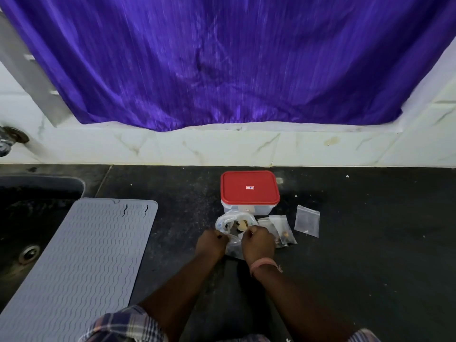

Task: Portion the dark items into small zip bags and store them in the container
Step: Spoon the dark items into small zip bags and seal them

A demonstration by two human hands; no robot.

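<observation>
A clear plastic bag (230, 222) with dark and pale pieces inside lies on the black counter, in front of a clear container with a red lid (249, 188), which is closed. My left hand (212, 243) grips the bag's left edge. My right hand (257, 240) pinches its right edge, fingers curled. Small zip bags (281, 229) with a few dark items lie just right of my right hand. An empty small zip bag (307, 220) lies further right. What the bag holds under my hands is hidden.
A grey ribbed mat (84, 262) lies on the left, partly over a dark sink (27, 218) with a drain. A white tiled wall and a purple curtain (222, 58) stand behind the counter. A tap (9, 139) sticks out at far left.
</observation>
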